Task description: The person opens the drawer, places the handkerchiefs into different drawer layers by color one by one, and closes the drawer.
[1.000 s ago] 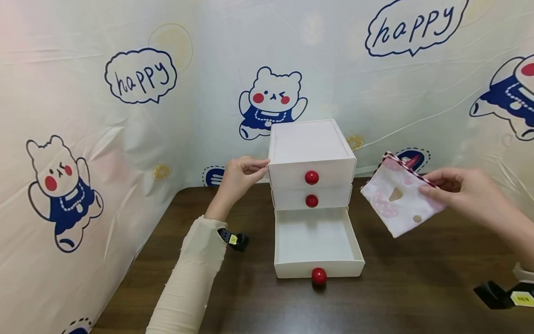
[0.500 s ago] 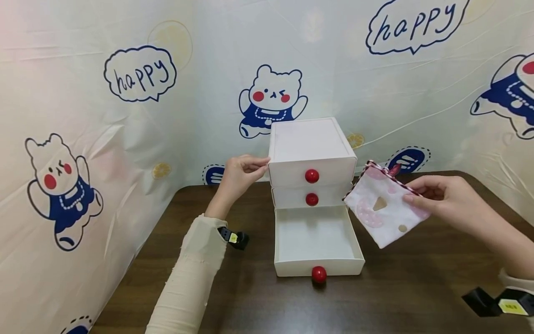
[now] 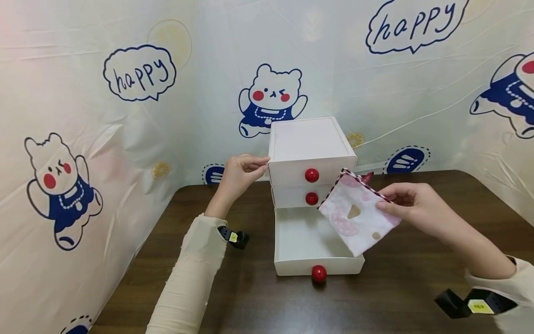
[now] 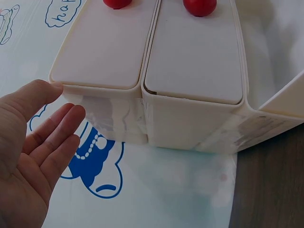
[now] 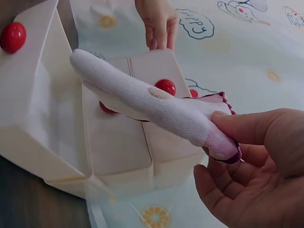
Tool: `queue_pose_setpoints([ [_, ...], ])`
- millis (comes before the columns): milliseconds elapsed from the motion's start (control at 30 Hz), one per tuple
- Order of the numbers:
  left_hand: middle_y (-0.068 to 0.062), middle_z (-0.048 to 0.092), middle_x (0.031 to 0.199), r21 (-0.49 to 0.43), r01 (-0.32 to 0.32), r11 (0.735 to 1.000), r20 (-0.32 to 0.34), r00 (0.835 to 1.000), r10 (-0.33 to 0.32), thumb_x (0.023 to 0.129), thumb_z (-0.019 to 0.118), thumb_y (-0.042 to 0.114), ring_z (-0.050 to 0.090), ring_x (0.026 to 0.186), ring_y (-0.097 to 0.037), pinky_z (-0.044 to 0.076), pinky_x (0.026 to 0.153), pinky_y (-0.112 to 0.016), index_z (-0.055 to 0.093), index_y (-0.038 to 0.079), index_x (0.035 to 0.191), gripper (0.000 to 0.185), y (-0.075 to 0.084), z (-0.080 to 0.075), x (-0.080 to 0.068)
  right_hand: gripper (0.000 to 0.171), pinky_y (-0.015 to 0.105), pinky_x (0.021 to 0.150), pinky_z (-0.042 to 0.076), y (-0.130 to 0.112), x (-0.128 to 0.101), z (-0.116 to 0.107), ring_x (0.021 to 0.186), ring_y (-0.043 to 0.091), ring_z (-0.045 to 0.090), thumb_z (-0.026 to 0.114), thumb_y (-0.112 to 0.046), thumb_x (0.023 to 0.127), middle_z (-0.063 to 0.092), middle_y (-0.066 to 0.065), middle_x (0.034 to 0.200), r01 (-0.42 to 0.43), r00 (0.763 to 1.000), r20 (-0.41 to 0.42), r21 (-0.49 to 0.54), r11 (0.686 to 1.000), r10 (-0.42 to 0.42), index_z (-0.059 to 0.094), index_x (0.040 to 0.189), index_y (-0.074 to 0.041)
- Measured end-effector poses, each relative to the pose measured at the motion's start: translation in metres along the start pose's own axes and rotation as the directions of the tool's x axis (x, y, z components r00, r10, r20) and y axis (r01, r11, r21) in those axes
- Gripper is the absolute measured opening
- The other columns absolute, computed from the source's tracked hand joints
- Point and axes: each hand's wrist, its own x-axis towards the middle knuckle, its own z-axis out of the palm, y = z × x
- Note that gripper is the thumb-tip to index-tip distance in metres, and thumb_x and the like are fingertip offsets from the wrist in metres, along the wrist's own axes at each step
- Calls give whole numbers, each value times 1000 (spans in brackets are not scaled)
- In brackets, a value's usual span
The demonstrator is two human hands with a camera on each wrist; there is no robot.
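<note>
A small folded towel (image 3: 354, 214), white with pink patches, tan shapes and a dark red-and-white edging, hangs tilted over the right side of the pulled-out bottom drawer (image 3: 297, 236). My right hand (image 3: 410, 206) pinches its right edge between thumb and fingers; the right wrist view shows the towel (image 5: 147, 102) edge-on. The drawer lies at the foot of a white drawer unit (image 3: 310, 139) with red knobs. At the unit's upper left front corner rests my left hand (image 3: 242, 178). In the left wrist view that hand (image 4: 35, 137) touches the corner with its thumb, the other fingers extended.
The two upper drawers are closed, with red knobs (image 3: 311, 175) sticking out. Below, the bottom drawer's knob (image 3: 319, 273) juts towards me. Everything stands on a dark wooden table (image 3: 396, 297), before a printed curtain (image 3: 200, 93) at the back and sides.
My right hand has moved left and slightly down, bringing the towel from beside the unit to over the drawer's right side. My left hand has stayed at the corner.
</note>
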Motion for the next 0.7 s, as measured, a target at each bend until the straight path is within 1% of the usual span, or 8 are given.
queue_pose_setpoints([
  [167,-9,65,94,11,-6,1000,0,1000,6,82,69,8,63,80,-19,54,69,-26,70,6,103,21,-1,0,0,20,25,52,49,-5,4,11,68,17,53,68,-14,83,60,10,85,-26,999,40,37,999,24,66,98,-1],
  [333,-8,65,93,20,-15,1000,-2,1000,15,82,69,7,63,79,-18,54,69,-25,70,6,103,21,-1,0,0,21,25,53,49,-9,7,21,69,19,53,68,-14,84,61,9,86,-28,997,75,76,997,22,66,100,0],
  [700,-9,65,93,21,-15,1000,-5,1000,16,82,68,8,64,80,-18,54,69,-25,70,6,103,21,-1,0,0,19,23,52,48,-14,17,46,69,19,52,67,-9,83,60,8,82,3,996,84,142,990,-15,65,97,2],
])
